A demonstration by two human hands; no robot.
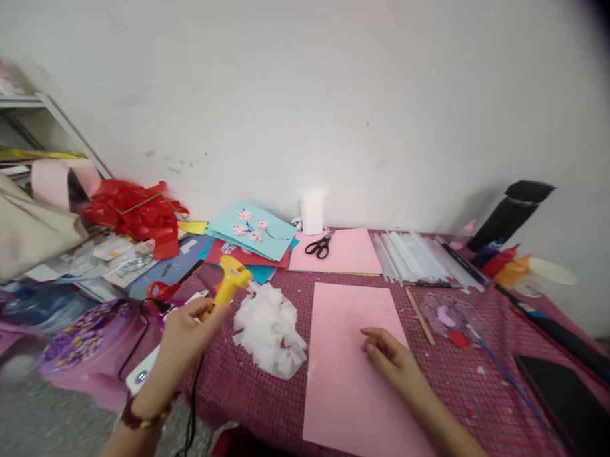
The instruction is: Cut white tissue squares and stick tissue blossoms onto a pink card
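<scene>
My left hand (183,333) is closed around the handle of a yellow hot glue gun (229,281), raised at the left of the table. A dark cord hangs down below that hand. Just right of the gun lies a loose heap of white tissue-like paper pieces (269,330). A sheet of pink paper (350,387) lies flat in front of me. Over its right half rests my right hand (389,359), fingers loosely bent and a little apart, with nothing visible in them.
Black scissors (319,246) lie on more pink paper at the back, beside a blue card with flowers (255,230). Glue sticks (413,255), a wooden stick (421,316), a palette (451,317) and a dark phone (561,393) sit right. A pink stool (92,349) stands left.
</scene>
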